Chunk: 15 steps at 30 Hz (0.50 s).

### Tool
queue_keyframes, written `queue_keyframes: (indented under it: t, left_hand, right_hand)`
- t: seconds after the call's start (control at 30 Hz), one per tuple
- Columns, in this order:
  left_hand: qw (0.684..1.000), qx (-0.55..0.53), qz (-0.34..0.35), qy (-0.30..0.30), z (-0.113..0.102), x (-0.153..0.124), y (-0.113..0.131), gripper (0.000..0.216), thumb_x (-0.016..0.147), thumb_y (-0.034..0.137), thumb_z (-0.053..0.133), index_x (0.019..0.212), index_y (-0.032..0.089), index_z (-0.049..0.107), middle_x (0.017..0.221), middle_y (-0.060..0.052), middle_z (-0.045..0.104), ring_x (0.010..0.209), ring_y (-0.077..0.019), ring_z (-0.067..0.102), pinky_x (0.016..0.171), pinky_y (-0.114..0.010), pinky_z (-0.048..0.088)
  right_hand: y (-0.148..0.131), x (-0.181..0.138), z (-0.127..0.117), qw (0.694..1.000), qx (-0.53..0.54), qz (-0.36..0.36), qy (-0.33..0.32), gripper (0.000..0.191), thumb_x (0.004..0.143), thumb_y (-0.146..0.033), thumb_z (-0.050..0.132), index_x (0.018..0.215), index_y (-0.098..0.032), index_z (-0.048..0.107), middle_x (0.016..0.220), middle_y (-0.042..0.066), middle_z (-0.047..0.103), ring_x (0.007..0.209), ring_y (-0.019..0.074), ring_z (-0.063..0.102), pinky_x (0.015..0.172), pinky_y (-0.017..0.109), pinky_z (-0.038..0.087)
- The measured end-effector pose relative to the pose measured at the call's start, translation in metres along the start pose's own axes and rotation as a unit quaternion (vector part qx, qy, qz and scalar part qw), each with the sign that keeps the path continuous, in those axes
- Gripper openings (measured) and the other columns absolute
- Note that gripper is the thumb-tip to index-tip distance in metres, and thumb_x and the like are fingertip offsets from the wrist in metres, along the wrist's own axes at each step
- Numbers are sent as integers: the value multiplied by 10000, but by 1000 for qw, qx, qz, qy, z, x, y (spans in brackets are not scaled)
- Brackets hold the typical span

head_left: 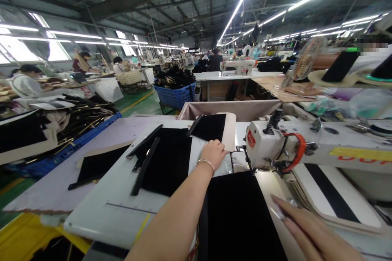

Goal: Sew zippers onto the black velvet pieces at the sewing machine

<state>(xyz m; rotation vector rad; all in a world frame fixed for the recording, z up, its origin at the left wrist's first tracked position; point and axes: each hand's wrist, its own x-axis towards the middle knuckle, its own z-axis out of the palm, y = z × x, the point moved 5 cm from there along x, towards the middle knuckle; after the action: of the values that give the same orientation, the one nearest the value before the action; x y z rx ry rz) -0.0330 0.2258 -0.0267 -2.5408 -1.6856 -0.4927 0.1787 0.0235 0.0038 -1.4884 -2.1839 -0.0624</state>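
My left hand [213, 155] reaches past the sewing machine's needle area. Its bent fingers close on the near edge of a black and beige fabric panel [211, 127]. At the lower right, my right hand [309, 226] is closed around a small shiny metal tool [278, 209]; its kind is mostly hidden. A larger black fabric panel [241, 216] with a pale border lies in front of the sewing machine [263, 144], beneath and between my arms. Left of my forearm, other black panels [168, 163] with dark edge strips lie on the machine table.
A stack of pale panels with a black stripe [332, 195] sits under the machine arm. Blue crates [174, 94] hold heaped black pieces. A fabric-lined bin [232, 110] stands behind the table. Thread cones [339, 65] and a fan [306, 59] are at right. Several people work farther back.
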Motion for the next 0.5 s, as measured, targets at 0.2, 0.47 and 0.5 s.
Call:
queue_keyframes:
  t: [0.2,0.47,0.5]
  left_hand:
    - [1000,-17,-1,-2,-8,-3,-3,230,919,395,539,888,192,644,1001,-59,565,961,-215,517,825,-341,454]
    - [999,-38,-19,-7,-4,0,-11,295,935,403,488,870,188,680,1050,-83,569,1027,-238,509,895,-365,441]
    - [999,-37,-27,-9,-2,0,-13,318,946,397,461,876,181,683,1056,-95,569,1043,-244,510,924,-378,429]
  right_hand:
    - [-53,101,63,969,-226,33,-93,516,876,-35,319,1383,-89,404,1147,175,590,683,139,659,558,228,509]
    - [-42,125,92,966,-236,56,-91,526,824,46,290,1300,-60,487,980,150,617,636,154,658,534,229,496]
    - [-41,123,91,968,-229,50,-93,537,812,54,299,1296,-72,494,987,144,620,647,150,660,558,227,505]
